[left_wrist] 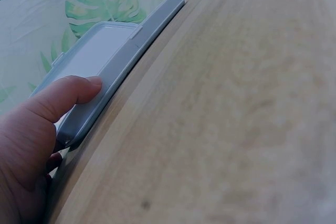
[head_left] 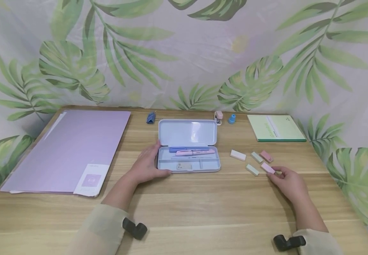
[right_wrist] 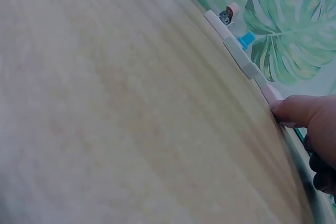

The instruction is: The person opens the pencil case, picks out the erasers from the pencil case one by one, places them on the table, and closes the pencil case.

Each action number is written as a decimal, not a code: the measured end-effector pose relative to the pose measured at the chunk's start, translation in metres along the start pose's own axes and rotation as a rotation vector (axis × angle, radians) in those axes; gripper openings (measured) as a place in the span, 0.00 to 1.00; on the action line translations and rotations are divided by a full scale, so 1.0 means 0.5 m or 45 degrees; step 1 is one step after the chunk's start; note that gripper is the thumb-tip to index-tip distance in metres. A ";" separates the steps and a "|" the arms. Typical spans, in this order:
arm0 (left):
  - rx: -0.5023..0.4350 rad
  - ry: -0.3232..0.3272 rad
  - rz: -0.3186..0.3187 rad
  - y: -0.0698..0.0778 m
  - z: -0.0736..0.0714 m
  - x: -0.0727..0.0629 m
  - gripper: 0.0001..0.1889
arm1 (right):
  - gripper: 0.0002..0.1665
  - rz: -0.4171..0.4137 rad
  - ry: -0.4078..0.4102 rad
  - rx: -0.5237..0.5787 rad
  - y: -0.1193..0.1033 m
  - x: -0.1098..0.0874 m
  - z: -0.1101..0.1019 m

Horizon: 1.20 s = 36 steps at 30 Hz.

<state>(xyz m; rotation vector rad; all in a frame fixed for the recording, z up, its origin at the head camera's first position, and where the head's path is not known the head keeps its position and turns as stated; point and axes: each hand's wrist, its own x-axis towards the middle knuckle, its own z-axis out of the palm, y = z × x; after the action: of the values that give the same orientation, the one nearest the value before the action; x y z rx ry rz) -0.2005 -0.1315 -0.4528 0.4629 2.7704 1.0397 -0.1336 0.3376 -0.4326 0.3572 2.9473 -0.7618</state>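
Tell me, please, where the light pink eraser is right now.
In the head view, the light pink eraser lies right of the pencil case, at the right hand fingertips.

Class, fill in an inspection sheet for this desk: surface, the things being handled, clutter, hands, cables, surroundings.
Surface: wooden table, light grain.
Things handled: open blue pencil case with pens in its tray; pink eraser nearest the right fingers; four more erasers beside it, one white, two green, one pink.
Clutter: purple folder, green notebook, small stapler, blue sharpener, dark blue clip.
Hands: left hand holds the case's left end, thumb on the rim; right hand pinches the pink eraser.
Cables: nothing seen.
Surroundings: leaf-print cloth backdrop.
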 end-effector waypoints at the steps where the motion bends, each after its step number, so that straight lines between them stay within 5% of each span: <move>1: -0.001 0.000 -0.002 0.000 0.000 0.000 0.65 | 0.35 -0.002 -0.002 -0.011 0.001 0.001 0.001; 9: 0.006 0.004 0.008 0.002 -0.003 -0.001 0.65 | 0.38 -0.026 0.003 -0.016 0.002 0.000 -0.003; 14: 0.010 0.012 0.013 0.001 -0.004 -0.001 0.65 | 0.35 -0.105 0.089 0.081 -0.035 -0.005 -0.007; 22: 0.008 0.010 0.006 0.003 -0.003 -0.003 0.65 | 0.20 -0.502 0.022 0.211 -0.170 0.008 0.044; 29: 0.003 0.017 0.006 0.003 -0.004 -0.005 0.65 | 0.15 -0.807 -0.128 0.137 -0.306 0.023 0.116; 36: 0.001 0.018 0.008 0.003 -0.005 -0.005 0.65 | 0.10 -1.048 -0.199 -0.036 -0.373 0.035 0.159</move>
<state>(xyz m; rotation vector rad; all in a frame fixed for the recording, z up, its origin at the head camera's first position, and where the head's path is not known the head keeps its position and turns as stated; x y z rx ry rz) -0.1983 -0.1329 -0.4498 0.4666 2.7841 1.0470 -0.1945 0.1439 -0.4171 -0.9268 2.8865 -0.7428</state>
